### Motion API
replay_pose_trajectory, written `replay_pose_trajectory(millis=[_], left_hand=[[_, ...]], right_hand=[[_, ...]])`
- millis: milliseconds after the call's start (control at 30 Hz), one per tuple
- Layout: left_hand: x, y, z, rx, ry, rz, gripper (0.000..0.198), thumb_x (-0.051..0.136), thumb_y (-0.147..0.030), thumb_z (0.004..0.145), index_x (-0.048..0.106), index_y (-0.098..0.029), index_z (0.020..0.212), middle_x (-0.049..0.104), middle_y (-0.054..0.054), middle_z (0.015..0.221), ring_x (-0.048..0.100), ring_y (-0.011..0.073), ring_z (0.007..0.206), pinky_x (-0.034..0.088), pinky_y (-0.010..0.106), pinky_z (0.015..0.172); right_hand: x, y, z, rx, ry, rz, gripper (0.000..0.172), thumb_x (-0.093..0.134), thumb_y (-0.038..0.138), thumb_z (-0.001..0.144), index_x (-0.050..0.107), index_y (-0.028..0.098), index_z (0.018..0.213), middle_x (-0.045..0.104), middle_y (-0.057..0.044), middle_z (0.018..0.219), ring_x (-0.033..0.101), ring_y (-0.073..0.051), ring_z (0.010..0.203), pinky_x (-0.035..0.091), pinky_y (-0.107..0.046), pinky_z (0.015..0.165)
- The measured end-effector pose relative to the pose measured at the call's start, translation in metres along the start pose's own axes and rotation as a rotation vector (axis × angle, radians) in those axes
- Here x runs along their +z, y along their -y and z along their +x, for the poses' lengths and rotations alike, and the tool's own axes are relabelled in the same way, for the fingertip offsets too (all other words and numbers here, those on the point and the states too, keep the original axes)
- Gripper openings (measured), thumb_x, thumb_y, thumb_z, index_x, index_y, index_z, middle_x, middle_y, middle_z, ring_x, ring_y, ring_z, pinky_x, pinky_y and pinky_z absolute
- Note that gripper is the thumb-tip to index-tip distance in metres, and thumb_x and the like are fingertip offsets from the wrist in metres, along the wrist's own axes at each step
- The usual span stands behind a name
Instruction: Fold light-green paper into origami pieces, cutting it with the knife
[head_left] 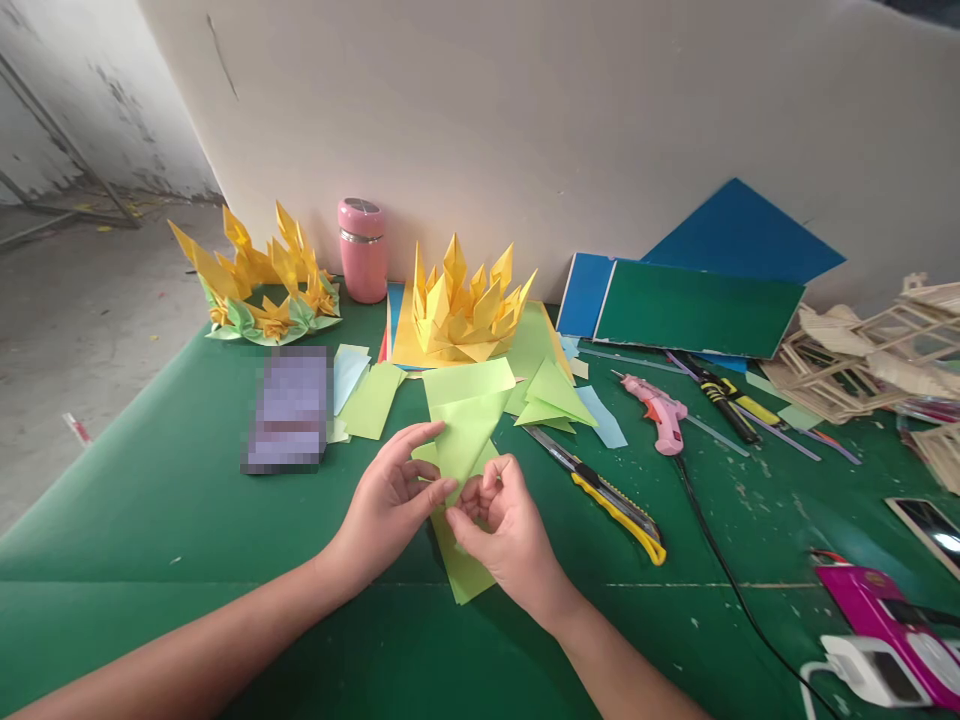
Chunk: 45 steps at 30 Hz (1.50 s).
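Note:
A sheet of light green paper (472, 420), partly folded to a narrow lower end, is held up between my hands. My left hand (401, 480) pinches its left side near the bottom, thumb in front. On the lower right, my right hand (499, 515) has its fingers curled and grips the narrow end. Under them lie more green paper pieces (463, 570) on the table. Just beyond to the right sit several folded green triangles (553, 395). A yellow utility knife (600, 495) lies right of my right hand, its blade end toward the triangles.
Yellow folded-paper crowns stand at the back, one at centre (469, 310) and one at left (274, 290), with a pink flask (363, 255) between. Right of the knife are a pink glue gun (660, 410) with its black cord, a wooden model (847, 350) and a magenta power strip (885, 620).

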<state>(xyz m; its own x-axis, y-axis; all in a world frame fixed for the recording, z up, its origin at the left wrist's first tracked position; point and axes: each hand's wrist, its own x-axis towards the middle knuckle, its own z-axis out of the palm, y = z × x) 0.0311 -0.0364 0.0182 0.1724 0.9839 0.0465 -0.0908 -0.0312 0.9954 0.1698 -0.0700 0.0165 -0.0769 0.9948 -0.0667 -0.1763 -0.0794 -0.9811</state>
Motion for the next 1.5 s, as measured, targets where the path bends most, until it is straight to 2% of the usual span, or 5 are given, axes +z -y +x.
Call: replay_pose_trajectory(millis=[333,533,767,1233,1500], left_hand=[[-0.003,-0.001,-0.001,0.016,0.042,-0.008,0.042,0.071,-0.020,0.071,0.064,-0.024,0.112,0.050,0.007,0.123,0.057,0.0086,0.072,0.058,0.024,0.065],[-0.004,-0.001,0.000,0.014,0.091,-0.016,0.044,0.070,-0.018,0.071,0.063,-0.025,0.114,0.049,0.007,0.123,0.056,0.0080,0.071,0.058,0.024,0.064],[-0.006,-0.002,-0.001,0.024,0.150,-0.005,0.042,0.069,-0.018,0.073,0.063,-0.025,0.114,0.049,0.007,0.121,0.054,0.0074,0.069,0.057,0.022,0.059],[-0.016,-0.011,-0.003,0.007,0.303,0.045,0.038,0.064,-0.017,0.078,0.060,-0.024,0.115,0.047,0.009,0.122,0.051,0.0069,0.066,0.054,0.021,0.058],[-0.021,-0.008,-0.002,0.112,0.304,0.262,0.036,0.058,-0.018,0.080,0.057,-0.025,0.116,0.050,0.009,0.121,0.055,0.0092,0.070,0.057,0.026,0.066]], right_hand=[[-0.002,0.003,0.000,0.028,0.083,0.044,0.039,0.067,0.029,0.075,0.028,0.025,0.077,0.046,0.009,0.064,0.046,-0.009,0.055,0.036,-0.020,0.051],[-0.005,0.003,0.003,-0.042,-0.036,0.088,0.043,0.072,0.031,0.073,0.030,0.024,0.078,0.048,0.008,0.071,0.048,-0.008,0.061,0.040,-0.021,0.058],[-0.008,0.005,0.003,0.016,-0.030,0.205,0.041,0.073,0.030,0.073,0.033,0.023,0.080,0.051,0.010,0.069,0.049,-0.006,0.060,0.039,-0.019,0.059],[-0.044,0.014,0.022,-0.152,-0.489,0.233,0.051,0.081,0.028,0.059,0.035,0.025,0.080,0.059,0.010,0.066,0.055,-0.009,0.059,0.045,-0.024,0.061],[-0.050,0.017,0.021,-0.129,-0.475,0.219,0.049,0.083,0.032,0.058,0.042,0.024,0.084,0.060,0.009,0.068,0.055,-0.009,0.060,0.047,-0.023,0.060]])
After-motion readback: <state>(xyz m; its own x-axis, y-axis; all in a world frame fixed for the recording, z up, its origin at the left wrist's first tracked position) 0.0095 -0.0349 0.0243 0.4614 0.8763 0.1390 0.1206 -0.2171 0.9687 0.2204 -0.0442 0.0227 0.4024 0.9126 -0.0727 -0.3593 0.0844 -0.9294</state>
